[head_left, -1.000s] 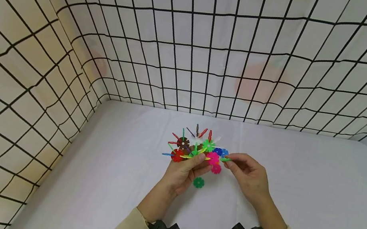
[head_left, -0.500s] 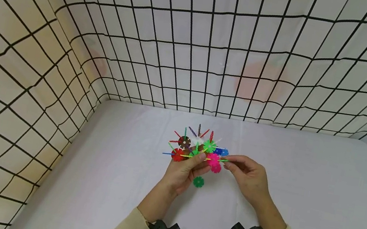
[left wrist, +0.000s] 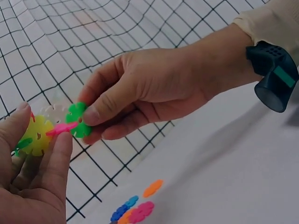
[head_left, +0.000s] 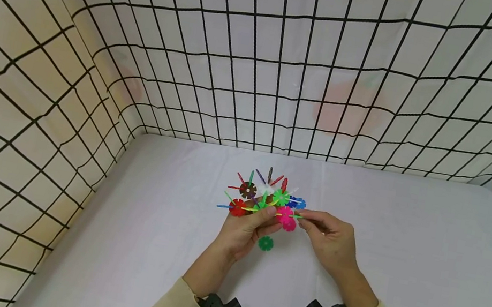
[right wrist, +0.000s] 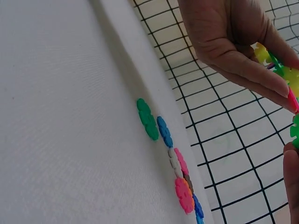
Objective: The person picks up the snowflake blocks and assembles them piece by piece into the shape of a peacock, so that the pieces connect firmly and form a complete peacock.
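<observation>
In the head view my left hand (head_left: 239, 234) holds a spiky assembly of interlocking plastic snowflake discs in several colours, including a red disc (head_left: 237, 207) and a brown disc (head_left: 247, 190). The left wrist view has a yellow disc (left wrist: 41, 137) between its fingers and thumb, with a pink disc (left wrist: 60, 129) sticking out edge-on. My right hand (head_left: 331, 244) pinches a green disc (left wrist: 74, 114) by thumb and fingers. That green disc meets the pink one at its rim; how deep the slots engage is hard to tell.
Loose discs lie on the white table (head_left: 138, 244) below and beyond the hands: a green disc (right wrist: 147, 119), a blue disc (right wrist: 164, 131), a pink disc (right wrist: 184, 195) and an orange disc (left wrist: 153, 188). Black wire mesh (head_left: 261, 63) rises behind the table and at both sides.
My right hand has shifted slightly left, bringing the green disc from a tilt into line with the pink disc. The assembly in my left hand has turned a little.
</observation>
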### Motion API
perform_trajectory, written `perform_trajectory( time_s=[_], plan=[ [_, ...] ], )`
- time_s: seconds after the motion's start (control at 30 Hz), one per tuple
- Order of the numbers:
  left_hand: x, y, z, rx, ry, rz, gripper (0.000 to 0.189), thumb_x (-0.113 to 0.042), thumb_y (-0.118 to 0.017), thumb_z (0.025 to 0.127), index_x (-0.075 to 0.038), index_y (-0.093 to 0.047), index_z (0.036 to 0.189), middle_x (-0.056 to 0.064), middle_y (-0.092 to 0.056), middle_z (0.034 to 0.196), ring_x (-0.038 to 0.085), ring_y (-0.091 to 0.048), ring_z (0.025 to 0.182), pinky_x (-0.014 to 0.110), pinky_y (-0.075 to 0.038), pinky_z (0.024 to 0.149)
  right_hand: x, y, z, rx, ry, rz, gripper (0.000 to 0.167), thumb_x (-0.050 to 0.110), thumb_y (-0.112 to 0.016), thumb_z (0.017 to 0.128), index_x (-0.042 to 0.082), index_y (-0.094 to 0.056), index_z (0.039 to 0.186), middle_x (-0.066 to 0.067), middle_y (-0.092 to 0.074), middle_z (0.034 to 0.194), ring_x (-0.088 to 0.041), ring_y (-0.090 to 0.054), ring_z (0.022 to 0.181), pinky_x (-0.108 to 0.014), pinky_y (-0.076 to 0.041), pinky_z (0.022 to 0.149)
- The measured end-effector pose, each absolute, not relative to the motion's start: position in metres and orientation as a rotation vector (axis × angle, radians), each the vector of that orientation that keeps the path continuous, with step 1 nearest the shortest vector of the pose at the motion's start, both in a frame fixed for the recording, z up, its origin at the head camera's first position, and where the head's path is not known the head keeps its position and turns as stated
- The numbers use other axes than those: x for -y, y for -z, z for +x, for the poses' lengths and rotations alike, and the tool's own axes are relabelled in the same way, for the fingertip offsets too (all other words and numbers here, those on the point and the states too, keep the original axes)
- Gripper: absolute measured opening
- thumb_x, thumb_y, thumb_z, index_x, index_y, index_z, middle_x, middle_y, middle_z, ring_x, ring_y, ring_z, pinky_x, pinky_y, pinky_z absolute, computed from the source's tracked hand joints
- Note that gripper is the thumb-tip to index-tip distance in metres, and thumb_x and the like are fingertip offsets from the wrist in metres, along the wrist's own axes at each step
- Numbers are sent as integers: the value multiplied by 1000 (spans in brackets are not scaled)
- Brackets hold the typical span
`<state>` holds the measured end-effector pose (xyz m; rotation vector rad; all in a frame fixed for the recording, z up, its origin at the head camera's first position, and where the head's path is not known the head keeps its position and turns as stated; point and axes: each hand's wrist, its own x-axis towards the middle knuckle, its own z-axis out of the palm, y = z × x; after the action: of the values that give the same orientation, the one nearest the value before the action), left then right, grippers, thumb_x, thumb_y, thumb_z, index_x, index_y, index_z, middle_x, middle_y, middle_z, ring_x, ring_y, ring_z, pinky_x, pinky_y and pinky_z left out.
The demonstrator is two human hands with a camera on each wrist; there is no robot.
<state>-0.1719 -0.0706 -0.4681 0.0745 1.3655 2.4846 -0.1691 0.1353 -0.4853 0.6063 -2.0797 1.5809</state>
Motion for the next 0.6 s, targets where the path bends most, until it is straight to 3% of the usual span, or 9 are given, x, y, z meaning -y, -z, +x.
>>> perform_trajectory(
  time_s=[0.17,0.27,0.4,0.47,0.6],
  plan=[
    [74,468,-174,-1431,-2464,93,56,-22,-78,91,-11,-53,140,7,-71,121,20,-76,101,43,-57,93,-136,488,-171,2237,-1553,588,34,-11,-77,83,6,-74,112,-14,-78,108,4,-70,99,-11,-55,83],
    [76,467,-175,-1465,-2451,95,57,-21,-76,92,-10,-50,142,7,-71,123,19,-75,102,44,-56,95,-136,494,-173,2437,-1564,481,34,-1,-75,89,10,-70,121,-11,-75,117,-8,-71,105,-17,-58,85],
    [77,467,-176,-1477,-2455,97,58,-20,-75,93,-9,-48,143,6,-72,121,18,-76,99,43,-57,93,-136,509,-178,2675,-1367,354,25,15,-78,90,14,-73,115,-3,-73,109,-21,-70,95,-25,-59,78],
    [78,467,-176,-1458,-2462,112,56,-20,-74,94,-10,-49,143,6,-72,121,18,-76,99,43,-57,93,-135,516,-180,2708,-1271,365,21,17,-80,89,14,-74,108,-1,-72,102,-18,-67,91,-28,-57,76],
    [78,467,-175,-1396,-2464,155,55,-17,-75,93,-6,-49,141,4,-72,117,18,-75,98,43,-58,93,-131,523,-181,2740,-1164,392,24,19,-82,87,13,-73,108,-3,-71,101,-18,-67,90,-36,-57,77]
  ],
)
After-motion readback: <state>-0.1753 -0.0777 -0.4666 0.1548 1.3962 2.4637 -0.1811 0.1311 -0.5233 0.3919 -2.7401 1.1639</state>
